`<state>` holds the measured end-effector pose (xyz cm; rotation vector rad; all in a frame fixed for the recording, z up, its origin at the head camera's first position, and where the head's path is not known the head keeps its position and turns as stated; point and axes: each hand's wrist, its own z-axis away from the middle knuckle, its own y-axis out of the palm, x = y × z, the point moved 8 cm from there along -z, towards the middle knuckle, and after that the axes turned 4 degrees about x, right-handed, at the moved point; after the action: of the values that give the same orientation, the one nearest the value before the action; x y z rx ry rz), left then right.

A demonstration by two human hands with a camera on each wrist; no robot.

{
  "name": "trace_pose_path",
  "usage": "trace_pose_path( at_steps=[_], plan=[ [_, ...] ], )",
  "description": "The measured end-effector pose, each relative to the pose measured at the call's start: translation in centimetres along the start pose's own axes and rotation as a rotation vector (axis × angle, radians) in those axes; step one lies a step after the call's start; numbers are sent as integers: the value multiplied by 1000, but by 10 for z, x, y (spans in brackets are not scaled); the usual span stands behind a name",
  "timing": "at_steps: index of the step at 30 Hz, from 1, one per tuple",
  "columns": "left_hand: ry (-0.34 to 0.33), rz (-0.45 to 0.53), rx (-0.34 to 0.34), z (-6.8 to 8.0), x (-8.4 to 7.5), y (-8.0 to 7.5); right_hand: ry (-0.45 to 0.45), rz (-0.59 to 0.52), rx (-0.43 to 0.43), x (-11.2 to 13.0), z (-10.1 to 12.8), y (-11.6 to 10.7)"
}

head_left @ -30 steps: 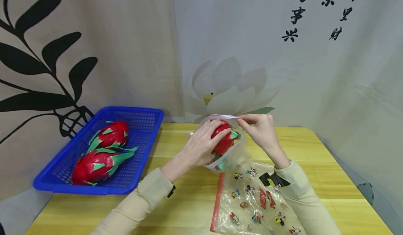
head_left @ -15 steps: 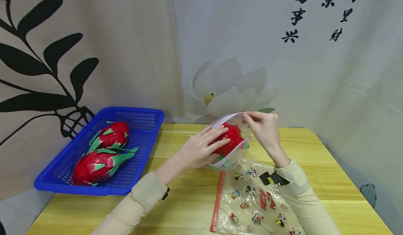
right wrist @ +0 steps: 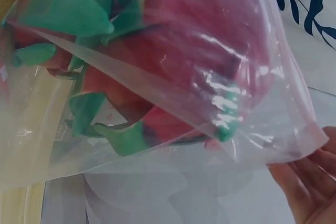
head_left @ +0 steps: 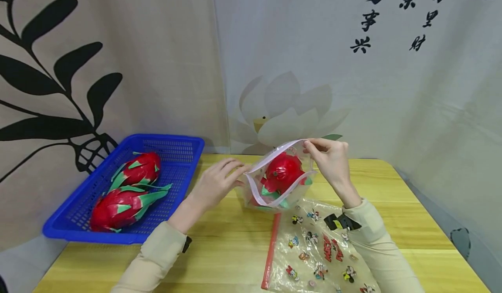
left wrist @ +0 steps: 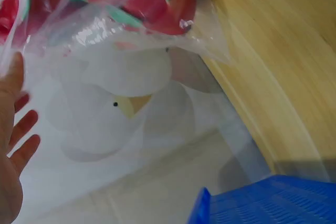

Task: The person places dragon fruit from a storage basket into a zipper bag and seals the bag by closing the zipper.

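At mid-desk [head_left: 219, 258], the clear zip bag [head_left: 292, 195] with a dragon fruit [head_left: 283, 171] inside hangs from the right hand [head_left: 329, 160], fingers pinching its upper rim, while the left hand [head_left: 215, 184], fingers relaxed and holding nothing, sits just left of the open mouth.

dragon fruits [head_left: 283, 171]: 3 | bags [head_left: 319, 249]: 2 | basket [head_left: 178, 144]: 1

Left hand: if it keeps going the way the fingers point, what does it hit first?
Probably the clear zip bag, at its open rim; the left hand's fingertips are nearly there. The dragon fruit sits inside it.
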<state>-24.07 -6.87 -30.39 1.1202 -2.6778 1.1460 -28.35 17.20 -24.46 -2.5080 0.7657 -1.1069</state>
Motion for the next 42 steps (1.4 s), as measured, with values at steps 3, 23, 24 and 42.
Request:
trace_pose_path(
  at_steps=[3,23,24,42],
  plan=[
    [-23,-11,5,2,4,0,2,-1,-1,-1,0,0],
    [-290,100,-35,-18,24,-27,-19,133,82,-4,-5,1],
    [-300,99,-28,-18,24,-26,-27,151,118,-6,-3,3],
    [-333,97,18,-20,22,-15,-96,233,852,-30,76,24]
  ],
)
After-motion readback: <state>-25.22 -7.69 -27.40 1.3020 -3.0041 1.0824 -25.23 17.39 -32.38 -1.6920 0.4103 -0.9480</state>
